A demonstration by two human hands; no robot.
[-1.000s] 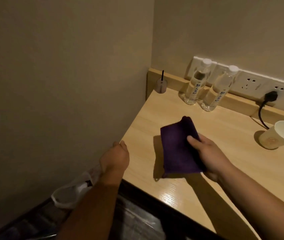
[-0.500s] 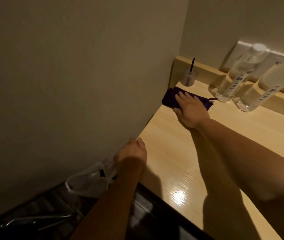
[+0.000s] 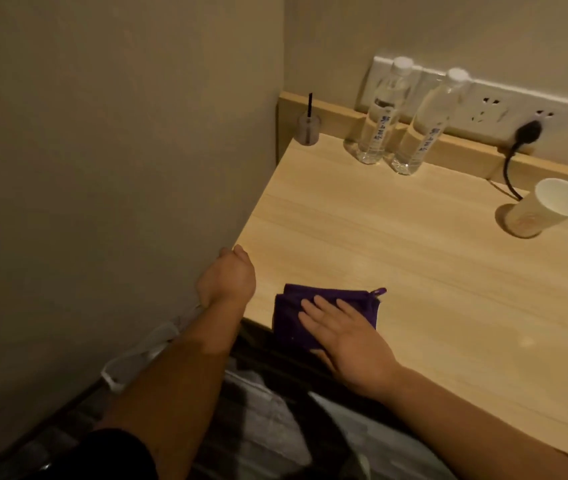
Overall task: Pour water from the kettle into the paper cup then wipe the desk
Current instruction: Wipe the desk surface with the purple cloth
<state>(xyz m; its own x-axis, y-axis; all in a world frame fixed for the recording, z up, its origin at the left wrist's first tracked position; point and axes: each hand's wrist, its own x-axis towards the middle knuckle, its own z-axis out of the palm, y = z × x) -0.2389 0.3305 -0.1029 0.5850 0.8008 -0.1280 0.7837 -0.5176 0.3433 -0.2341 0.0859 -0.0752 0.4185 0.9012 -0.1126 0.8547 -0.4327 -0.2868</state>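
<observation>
Pressing flat on a folded purple cloth point(image 3: 324, 311), the right hand point(image 3: 352, 344) lies palm down with its fingers spread and straight, grasping nothing, only bearing on the fabric. That cloth sits at the near edge of the desk point(image 3: 414, 258), close to the near left corner, and its small hanging loop sticks out at the far right corner of the fold. The left hand point(image 3: 229, 277) is curled into a loose fist at the left edge of the desk, beside the wall point(image 3: 120, 150); whether it grips the edge or merely rests against it cannot be told. A paper cup point(image 3: 545, 211) stands near the right edge of the desk, well apart from the cloth; its mouth shows white, and what it holds cannot be made out. Two clear water bottles point(image 3: 400, 123) with white caps stand side by side along the far edge, against the raised wooden back ledge. A small clear holder point(image 3: 308, 130) with a thin black stick in it occupies the far left corner. Above the ledge runs a white socket strip point(image 3: 490, 105), and a black plug point(image 3: 528, 131) sits in it, its cord trailing down toward the cup. No kettle can be made out; a dark shape at the right border of the view is too cut off to name.
</observation>
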